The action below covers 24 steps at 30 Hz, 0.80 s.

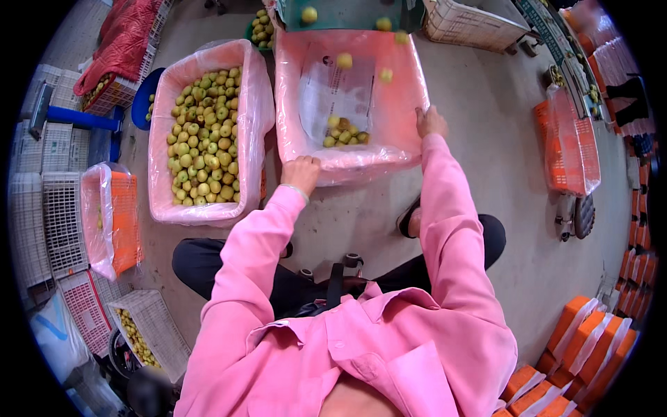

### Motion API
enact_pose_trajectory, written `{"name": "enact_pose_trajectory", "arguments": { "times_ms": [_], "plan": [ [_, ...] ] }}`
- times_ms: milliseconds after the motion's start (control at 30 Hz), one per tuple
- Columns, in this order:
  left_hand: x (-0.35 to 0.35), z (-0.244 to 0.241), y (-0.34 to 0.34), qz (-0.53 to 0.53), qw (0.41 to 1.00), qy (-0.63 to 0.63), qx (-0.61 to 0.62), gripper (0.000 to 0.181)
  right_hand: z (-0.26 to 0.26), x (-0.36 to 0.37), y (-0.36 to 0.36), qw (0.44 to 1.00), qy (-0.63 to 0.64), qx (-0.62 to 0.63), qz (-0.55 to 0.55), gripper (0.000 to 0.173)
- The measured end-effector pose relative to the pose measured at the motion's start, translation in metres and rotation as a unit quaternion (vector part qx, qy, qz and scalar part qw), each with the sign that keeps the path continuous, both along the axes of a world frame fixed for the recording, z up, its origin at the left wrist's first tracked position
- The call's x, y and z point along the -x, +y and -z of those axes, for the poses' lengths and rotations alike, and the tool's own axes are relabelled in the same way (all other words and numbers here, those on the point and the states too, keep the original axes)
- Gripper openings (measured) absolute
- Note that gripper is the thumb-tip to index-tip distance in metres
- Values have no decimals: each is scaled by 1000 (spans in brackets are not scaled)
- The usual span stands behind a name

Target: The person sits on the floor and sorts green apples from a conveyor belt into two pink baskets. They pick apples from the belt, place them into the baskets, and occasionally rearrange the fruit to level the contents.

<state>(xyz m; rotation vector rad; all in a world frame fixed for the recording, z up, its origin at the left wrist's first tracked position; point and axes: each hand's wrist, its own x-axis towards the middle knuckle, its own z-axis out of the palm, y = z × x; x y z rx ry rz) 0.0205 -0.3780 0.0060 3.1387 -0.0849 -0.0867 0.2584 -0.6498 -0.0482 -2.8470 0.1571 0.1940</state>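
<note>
Before me stands a crate lined with clear plastic (292,94), pinkish inside, with a printed paper sheet (336,91) on its bottom. My left hand (302,173) grips the lined rim at its near left corner. On the right rim, my right hand (432,122) holds the edge with the thumb toward the inside. A small cluster of yellow-green round fruits (346,136) lies at the crate's near end. Several blurred fruits (344,60) show above the far part, below a green chute-like surface (354,18).
Close on the left, a second lined crate (252,130) holds many fruits (206,140). A blue tub (146,99) adjoins it. Orange lined crates stand left (124,224) and right (563,146), the latter by a wheeled stool (584,216). Stacked orange crates (578,339) fill the lower right.
</note>
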Motion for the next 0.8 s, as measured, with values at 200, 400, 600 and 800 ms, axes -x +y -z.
{"name": "enact_pose_trajectory", "arguments": {
  "times_ms": [200,400,600,800],
  "plan": [
    [30,-28,-10,-34,983,171,50,16,-33,40,12,994,108,3,23,40],
    [-14,-51,-6,-167,962,178,124,21,-22,32,35,905,-91,186,-371,42],
    [-66,41,11,-220,942,243,72,42,47,15,90,934,58,-1,-351,56],
    [-101,134,-1,-346,880,321,49,55,137,-40,127,919,20,-14,-394,52]
  ]
}}
